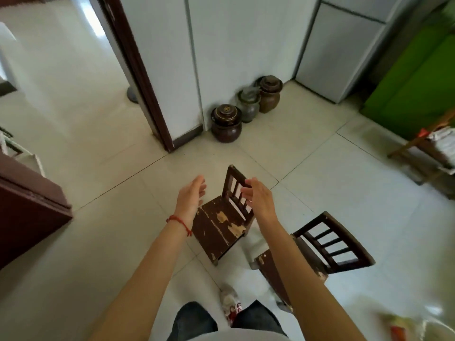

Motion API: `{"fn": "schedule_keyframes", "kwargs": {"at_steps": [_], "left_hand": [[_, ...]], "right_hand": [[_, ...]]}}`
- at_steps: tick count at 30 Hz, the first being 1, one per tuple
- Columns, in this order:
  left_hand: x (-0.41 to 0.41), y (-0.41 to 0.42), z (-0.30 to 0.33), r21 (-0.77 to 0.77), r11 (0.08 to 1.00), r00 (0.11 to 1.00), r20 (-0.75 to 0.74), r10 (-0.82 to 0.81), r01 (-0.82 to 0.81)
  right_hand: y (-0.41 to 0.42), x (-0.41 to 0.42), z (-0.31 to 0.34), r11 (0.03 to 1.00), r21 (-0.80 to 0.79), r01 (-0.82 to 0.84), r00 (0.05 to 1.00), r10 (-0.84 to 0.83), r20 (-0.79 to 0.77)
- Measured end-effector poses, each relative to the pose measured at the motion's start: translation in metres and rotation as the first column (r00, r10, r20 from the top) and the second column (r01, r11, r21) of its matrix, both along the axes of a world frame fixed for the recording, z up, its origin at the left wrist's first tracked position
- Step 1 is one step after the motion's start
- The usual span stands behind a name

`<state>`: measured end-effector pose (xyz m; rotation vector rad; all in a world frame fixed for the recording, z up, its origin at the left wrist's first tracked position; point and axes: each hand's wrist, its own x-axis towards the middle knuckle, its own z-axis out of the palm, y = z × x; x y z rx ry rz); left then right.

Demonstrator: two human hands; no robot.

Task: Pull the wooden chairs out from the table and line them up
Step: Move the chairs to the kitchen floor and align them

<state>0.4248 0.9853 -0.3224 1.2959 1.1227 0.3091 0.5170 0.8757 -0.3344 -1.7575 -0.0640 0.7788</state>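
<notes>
Two small dark wooden chairs with chipped paint stand on the pale tiled floor. The first chair (221, 226) is in the middle, its slatted back toward the upper right. The second chair (330, 244) stands to its right, partly behind my right forearm. My left hand (190, 196), with a red string on the wrist, hovers open just left of the first chair's seat. My right hand (258, 196) is open in front of that chair's backrest, fingers spread, gripping nothing.
Three lidded ceramic jars (226, 124) stand against the white wall ahead. A dark door frame (140, 77) is at upper left, a dark wooden cabinet (27, 207) at left, a grey fridge (337, 50) and a green panel (413, 80) at upper right, a wooden rack (428, 148) at right.
</notes>
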Motion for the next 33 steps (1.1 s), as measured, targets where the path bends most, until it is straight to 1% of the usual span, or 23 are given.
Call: {"fn": "schedule_keyframes", "kwargs": {"at_steps": [4, 7, 11, 15, 18, 20, 24, 27, 30, 33], "left_hand": [[0.037, 0.001, -0.007, 0.016, 0.978, 0.978, -0.028, -0.208, 0.208], [0.064, 0.004, -0.012, 0.01, 0.934, 0.934, -0.011, -0.357, 0.357], [0.084, 0.01, -0.016, -0.013, 0.857, 0.857, -0.014, -0.516, 0.516], [0.095, 0.01, -0.019, -0.034, 0.766, 0.766, -0.017, -0.643, 0.642], [0.099, -0.003, -0.021, -0.074, 0.701, 0.702, -0.007, -0.712, 0.71], [0.101, -0.021, -0.023, -0.087, 0.635, 0.637, -0.011, -0.771, 0.768], [0.101, -0.058, -0.029, -0.092, 0.532, 0.533, -0.019, -0.846, 0.842], [0.1, -0.088, -0.035, -0.09, 0.48, 0.479, -0.032, -0.877, 0.873], [0.104, -0.112, -0.042, -0.083, 0.439, 0.437, -0.044, -0.898, 0.894], [0.109, -0.13, -0.051, -0.078, 0.436, 0.433, -0.055, -0.9, 0.896]], "right_hand": [[-0.021, 0.018, -0.001, 0.989, -0.024, 0.148, 0.989, -0.148, 0.02], [-0.03, 0.025, -0.001, 0.96, -0.019, 0.28, 0.959, -0.279, 0.047], [-0.032, 0.021, -0.001, 0.897, -0.013, 0.441, 0.896, -0.44, 0.063], [-0.036, 0.007, -0.004, 0.805, -0.019, 0.593, 0.805, -0.592, 0.024], [-0.051, -0.006, -0.006, 0.712, -0.031, 0.701, 0.712, -0.702, -0.006], [-0.069, -0.018, -0.008, 0.635, -0.032, 0.772, 0.634, -0.773, -0.03], [-0.102, -0.039, -0.013, 0.513, -0.088, 0.854, 0.511, -0.858, -0.046], [-0.127, -0.051, -0.018, 0.432, -0.1, 0.896, 0.428, -0.902, -0.065], [-0.147, -0.053, -0.026, 0.393, -0.099, 0.914, 0.388, -0.919, -0.062], [-0.164, -0.049, -0.036, 0.39, -0.101, 0.915, 0.385, -0.92, -0.069]]}}
